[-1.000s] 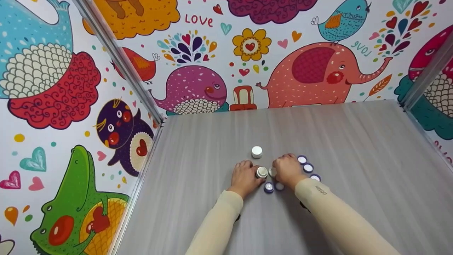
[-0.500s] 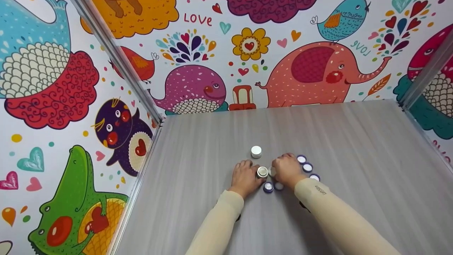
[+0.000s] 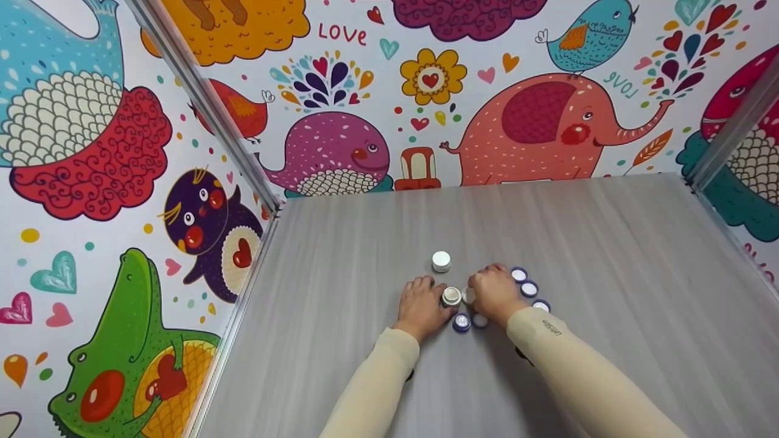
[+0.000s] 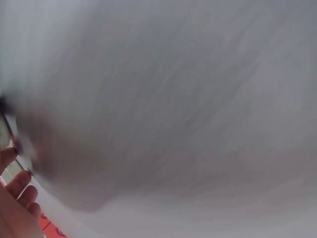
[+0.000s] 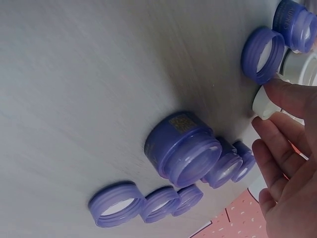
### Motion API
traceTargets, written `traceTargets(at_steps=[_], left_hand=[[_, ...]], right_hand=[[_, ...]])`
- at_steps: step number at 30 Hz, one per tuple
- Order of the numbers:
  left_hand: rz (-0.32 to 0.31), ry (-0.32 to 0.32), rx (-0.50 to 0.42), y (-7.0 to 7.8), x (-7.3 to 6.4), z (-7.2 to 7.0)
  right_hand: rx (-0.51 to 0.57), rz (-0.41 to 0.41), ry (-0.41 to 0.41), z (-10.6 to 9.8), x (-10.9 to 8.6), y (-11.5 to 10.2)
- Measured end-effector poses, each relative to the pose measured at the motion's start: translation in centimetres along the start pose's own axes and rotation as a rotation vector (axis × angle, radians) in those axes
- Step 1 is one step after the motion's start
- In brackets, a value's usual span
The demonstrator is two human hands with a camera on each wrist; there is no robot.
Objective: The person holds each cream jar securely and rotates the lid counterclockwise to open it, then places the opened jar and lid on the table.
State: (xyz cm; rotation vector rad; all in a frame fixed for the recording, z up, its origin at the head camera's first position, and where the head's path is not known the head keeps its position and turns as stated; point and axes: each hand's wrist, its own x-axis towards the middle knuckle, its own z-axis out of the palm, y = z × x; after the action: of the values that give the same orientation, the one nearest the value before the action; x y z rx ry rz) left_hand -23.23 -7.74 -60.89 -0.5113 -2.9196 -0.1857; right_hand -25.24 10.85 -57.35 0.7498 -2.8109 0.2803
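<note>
My left hand [image 3: 423, 308] lies beside a small lidless white jar [image 3: 451, 296], thumb and forefinger holding it on the table. At the left edge of the left wrist view, only part of that hand [image 4: 20, 203] shows. Just right of the jar, my right hand [image 3: 496, 293] pinches a white lid [image 5: 265, 103] between thumb and fingertips, close over the tabletop. A second white jar [image 3: 441, 261] stands farther back. Nearer the body sit a small purple jar [image 3: 462, 322] and a purple lid [image 3: 480, 320], side by side.
Right of my right hand, several purple lids [image 3: 529, 288] lie in a row on the grey table [image 3: 341, 255]. The right wrist view shows open purple jars [image 5: 173, 148], mostly hidden from the head view. Printed panels [image 3: 517, 140] rise at the back and sides.
</note>
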Motion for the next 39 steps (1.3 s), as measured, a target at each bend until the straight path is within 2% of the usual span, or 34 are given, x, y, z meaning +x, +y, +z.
traceTargets(at_steps=[17,22,30,39], left_hand=[[-0.015,-0.011,-0.019,-0.2,-0.3,0.0],[0.008,0.003,-0.003,-0.7,-0.5,0.0],[0.021,-0.042,-0.027,-2.0,0.0,-0.1],[-0.057,-0.019,-0.084,-2.6,0.5,-0.6]], right_hand=[[-0.001,-0.015,-0.023,0.1,0.1,0.0],[-0.022,-0.02,-0.024,0.1,0.1,0.1],[-0.019,-0.02,-0.035,0.1,0.1,0.4],[-0.007,-0.026,-0.047,0.2,0.3,0.2]])
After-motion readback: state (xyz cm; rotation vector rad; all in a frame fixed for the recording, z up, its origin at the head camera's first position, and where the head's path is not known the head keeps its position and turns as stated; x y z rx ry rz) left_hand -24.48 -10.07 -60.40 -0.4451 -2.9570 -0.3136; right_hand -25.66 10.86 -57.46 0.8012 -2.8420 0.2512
